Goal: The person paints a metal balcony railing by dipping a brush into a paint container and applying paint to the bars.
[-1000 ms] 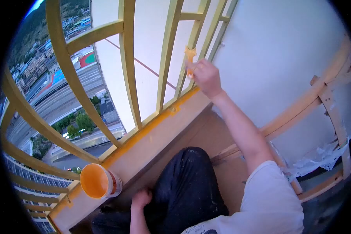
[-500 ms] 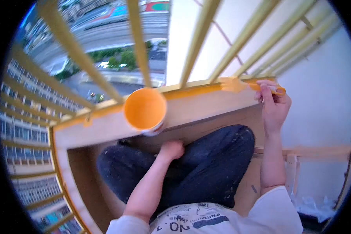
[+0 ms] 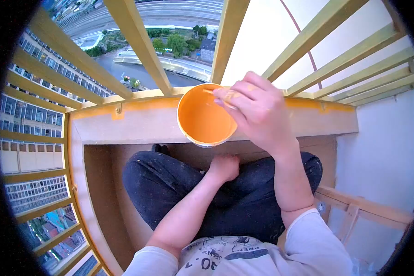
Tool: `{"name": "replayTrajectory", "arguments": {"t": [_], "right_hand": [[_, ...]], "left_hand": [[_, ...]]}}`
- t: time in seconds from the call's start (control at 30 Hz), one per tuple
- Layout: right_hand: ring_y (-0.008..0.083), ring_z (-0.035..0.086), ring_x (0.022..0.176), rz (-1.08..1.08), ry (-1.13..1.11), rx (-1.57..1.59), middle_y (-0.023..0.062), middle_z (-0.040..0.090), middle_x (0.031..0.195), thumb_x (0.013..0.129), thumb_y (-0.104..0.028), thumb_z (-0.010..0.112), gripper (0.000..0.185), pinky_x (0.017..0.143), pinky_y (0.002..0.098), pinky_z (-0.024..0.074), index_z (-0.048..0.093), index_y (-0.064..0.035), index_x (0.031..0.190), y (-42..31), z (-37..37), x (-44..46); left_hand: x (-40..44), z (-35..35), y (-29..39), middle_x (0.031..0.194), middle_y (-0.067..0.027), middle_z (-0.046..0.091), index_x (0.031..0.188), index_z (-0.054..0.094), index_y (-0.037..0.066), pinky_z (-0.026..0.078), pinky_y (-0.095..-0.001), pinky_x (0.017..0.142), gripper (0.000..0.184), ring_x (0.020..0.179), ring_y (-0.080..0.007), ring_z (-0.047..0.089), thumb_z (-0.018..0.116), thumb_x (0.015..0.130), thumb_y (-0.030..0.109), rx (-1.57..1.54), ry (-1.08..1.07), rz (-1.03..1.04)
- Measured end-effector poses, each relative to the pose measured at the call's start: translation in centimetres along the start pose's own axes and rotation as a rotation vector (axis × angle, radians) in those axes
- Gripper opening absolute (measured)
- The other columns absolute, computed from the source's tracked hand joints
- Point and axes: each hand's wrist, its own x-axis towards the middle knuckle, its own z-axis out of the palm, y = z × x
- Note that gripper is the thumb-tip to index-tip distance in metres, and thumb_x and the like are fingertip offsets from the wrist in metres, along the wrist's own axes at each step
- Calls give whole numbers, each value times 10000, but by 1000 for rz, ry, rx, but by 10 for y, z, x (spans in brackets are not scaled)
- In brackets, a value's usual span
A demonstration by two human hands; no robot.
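Note:
A bucket of orange paint (image 3: 207, 120) stands on the pale ledge at the foot of the railing, its mouth facing me. My right hand (image 3: 260, 108) is closed on a paintbrush (image 3: 211, 92) at the bucket's upper right rim. The bristles are hidden, and orange smears mark the fingers. In my lap, between my crossed legs, rests my left hand (image 3: 225, 168), curled into a fist with its fingertips out of sight.
Yellow railing bars (image 3: 140, 46) rise in front and on the left, with a street far below. An orange painted strip (image 3: 152, 105) runs along the ledge (image 3: 138, 126). A white wall (image 3: 382, 152) and a wooden frame (image 3: 363, 209) stand at my right.
My right hand has brought the paintbrush leftward from the right end of the ledge to the bucket. My view has shifted. The left hand stays in my lap.

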Motion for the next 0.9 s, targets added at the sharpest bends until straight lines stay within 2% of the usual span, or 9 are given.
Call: {"name": "replayTrajectory", "arguments": {"t": [0.17, 0.23, 0.27, 0.37, 0.53, 0.63, 0.67, 0.83, 0.9], "right_hand": [[215, 608, 742, -26, 99, 57, 43, 685, 802, 771, -70, 776, 115, 629, 331, 514, 764, -50, 883, -9, -1, -2], [220, 630, 852, -71, -96, 30, 24, 682, 840, 728, -102, 758, 158, 753, 348, 531, 739, -84, 884, -10, 20, -6], [208, 608, 784, -62, -44, 12, 23, 699, 808, 717, -52, 799, 168, 666, 315, 512, 779, -67, 883, -10, 21, -4], [202, 616, 806, -32, 127, -59, 16, 694, 815, 715, -69, 784, 184, 706, 328, 515, 790, -89, 898, -6, -10, 3], [213, 620, 810, -96, -201, 94, 13, 716, 842, 734, -51, 760, 235, 711, 329, 533, 808, -133, 949, -12, 9, -2], [211, 622, 814, -52, 47, 65, 16, 726, 857, 732, -59, 765, 244, 739, 336, 532, 806, -135, 960, -3, 0, -2], [213, 647, 917, 21, 81, 122, 8, 711, 828, 769, -145, 729, 114, 859, 349, 511, 773, -133, 873, -2, -10, -2], [194, 640, 908, -14, -139, 172, 2, 721, 837, 793, -143, 727, 49, 833, 353, 506, 763, -129, 823, -5, 2, -7], [189, 632, 854, -95, -159, -8, -1, 722, 830, 738, -105, 778, 246, 795, 321, 500, 807, -147, 978, 2, 11, -6]], "left_hand": [[6, 17, -7, 1048, -239, 712, 1122, 687, 48, 559, -536, 851, 313, 962, -414, 699, 515, 894, 179, -27, 77, 11], [5, 16, -5, 1061, -237, 710, 1148, 680, 52, 554, -541, 866, 324, 975, -416, 694, 521, 887, 161, -57, 94, 15], [5, 14, -4, 1061, -237, 710, 1148, 680, 52, 554, -541, 866, 324, 975, -416, 694, 521, 887, 161, -55, 94, 17], [5, 10, -1, 1068, -235, 709, 1158, 674, 51, 548, -537, 887, 330, 995, -412, 688, 520, 888, 160, -18, 24, -19], [10, 19, -8, 1082, -220, 714, 1183, 668, 55, 546, -526, 905, 345, 1017, -397, 687, 507, 913, 198, -30, 68, 8], [6, 7, -2, 1087, -222, 711, 1187, 664, 55, 540, -533, 915, 343, 1016, -401, 687, 516, 916, 204, 28, -91, -33], [5, 8, -1, 1087, -222, 711, 1187, 664, 55, 540, -533, 915, 343, 1016, -401, 687, 516, 916, 204, 24, -92, -35], [14, 26, -12, 1079, -231, 708, 1167, 663, 54, 543, -532, 914, 331, 1000, -410, 688, 522, 921, 225, 2, 106, 7], [9, 16, -7, 1092, -235, 703, 1177, 662, 56, 537, -532, 926, 337, 1019, -414, 680, 524, 924, 231, 9, 25, -19]]}}
